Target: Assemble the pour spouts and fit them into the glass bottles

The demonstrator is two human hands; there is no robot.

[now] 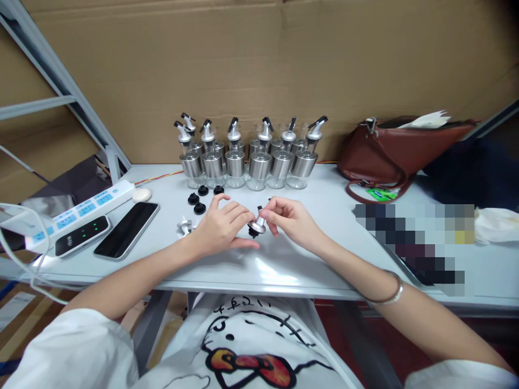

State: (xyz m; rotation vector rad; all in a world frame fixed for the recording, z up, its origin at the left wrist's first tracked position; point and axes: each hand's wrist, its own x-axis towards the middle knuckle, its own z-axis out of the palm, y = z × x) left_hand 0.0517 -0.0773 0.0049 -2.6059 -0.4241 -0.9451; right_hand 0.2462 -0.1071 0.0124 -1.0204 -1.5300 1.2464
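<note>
Both hands meet over the middle of the pale table (284, 265) around one small pourer spout (257, 226), silver with a black stopper at its lower end. My right hand (290, 219) pinches its upper part. My left hand (223, 224) has its fingertips against the black stopper end, fingers curled. Another silver spout (184, 226) lies on the table just left of my left hand. Three black rubber stoppers (199, 199) lie beyond my left hand. Behind them stands a row of several glass and steel dispenser bottles (247, 156) with spouts fitted.
A dark phone (127, 229), a black device with green lights (81, 236) and a white power strip (85, 208) lie at the left. A brown leather bag (389, 151) sits at the right back. Cardboard forms the back wall. A blurred patch covers something at the right.
</note>
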